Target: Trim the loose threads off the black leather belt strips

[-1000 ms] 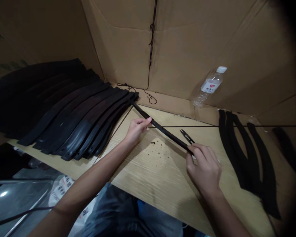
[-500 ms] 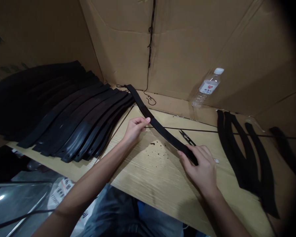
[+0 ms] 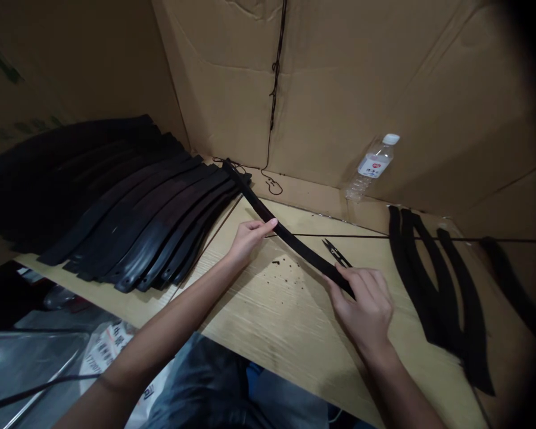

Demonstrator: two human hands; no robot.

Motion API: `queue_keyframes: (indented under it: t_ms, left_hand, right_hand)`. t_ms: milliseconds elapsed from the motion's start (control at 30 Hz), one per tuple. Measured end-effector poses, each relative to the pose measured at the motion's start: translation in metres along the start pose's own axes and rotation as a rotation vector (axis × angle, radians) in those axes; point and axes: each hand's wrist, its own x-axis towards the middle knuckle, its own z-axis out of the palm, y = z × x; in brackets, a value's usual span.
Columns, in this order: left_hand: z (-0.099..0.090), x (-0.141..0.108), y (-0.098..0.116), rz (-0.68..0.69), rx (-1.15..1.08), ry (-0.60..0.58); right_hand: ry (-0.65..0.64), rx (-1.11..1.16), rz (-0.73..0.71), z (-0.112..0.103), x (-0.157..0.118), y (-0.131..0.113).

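A long, curved black strip (image 3: 304, 252) slants across the middle of the board, its far end near the cardboard wall. My left hand (image 3: 249, 239) pinches it near the middle, thumb on top. Around its near end my right hand (image 3: 365, 301) is closed, hiding the tip. Small black thread snips (image 3: 336, 252) lie on the board just beyond my right hand, partly covered by it. To the left lies a large overlapping pile of similar black strips (image 3: 129, 220).
Several black strips (image 3: 442, 292) lie at the right. A clear plastic bottle (image 3: 372, 168) leans on the cardboard wall (image 3: 223, 77), where a dark cord (image 3: 274, 83) hangs. Dark crumbs dot the wooden board (image 3: 250, 310). A printed white bag (image 3: 102, 351) is below left.
The strip has tilted in my hands and now shows a narrower face. Both hands keep their hold on it. The whole view has shifted slightly.
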Motion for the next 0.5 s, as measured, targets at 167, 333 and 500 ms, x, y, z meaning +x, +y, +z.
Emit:
queue_keyframes:
  t_ms: [167,333,500]
  left_hand:
    - [-0.001,0.004,-0.007,-0.033,0.014,-0.117]
    - [-0.004,0.007,-0.013,-0.032,-0.001,-0.181]
    - [-0.003,0.006,-0.014,0.002,-0.012,-0.135]
  right_hand:
    - [0.034,-0.045,0.044,0.001,0.002,0.002]
    - [-0.039,-0.015,0.109,0.007,-0.001,0.008]
    - [-0.216,-0.01,0.243,0.012,-0.007,0.013]
